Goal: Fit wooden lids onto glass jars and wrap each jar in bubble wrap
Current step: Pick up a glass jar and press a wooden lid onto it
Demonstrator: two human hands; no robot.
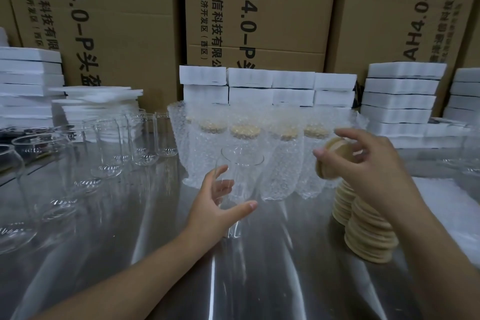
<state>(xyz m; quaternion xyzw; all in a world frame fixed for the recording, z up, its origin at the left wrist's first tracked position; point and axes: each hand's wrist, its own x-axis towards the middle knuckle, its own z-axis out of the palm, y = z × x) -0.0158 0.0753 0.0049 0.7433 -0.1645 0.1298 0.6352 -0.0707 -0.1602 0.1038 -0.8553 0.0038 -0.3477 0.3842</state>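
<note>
The left forearm (124,275) reaches in over the shiny metal table (285,280), and the left hand (220,205) is wrapped round the lower half of a clear glass jar (242,171). The thumb lies across the near side and the fingers curl behind, showing through the glass. The jar stands upright near the middle of the table, slightly blurred. It is empty, its mouth open and uncovered.

Just to its right, level with the rim but apart from it, the right hand (368,163) pinches a round wooden lid (335,161) between thumb and fingertips. The lid is pale, flat and tilted on edge. Below that hand stand two leaning stacks of lids (368,231), resting on the table.

Right behind the jar is a tight cluster of wrapped jars (283,163), each upright in bubble wrap, with wooden lids showing dimly through the tops. To the left stand the bare jars (109,148), upright in loose rows, all empty and lidless. Whether a little more glassware sits at the far right edge is hard to tell.

Behind the wrapped jars are white foam blocks (267,86) in two tiers, with taller foam stacks (400,96) to the right and more on the left. Large cardboard boxes (117,8) with black printing form the back wall.
</note>
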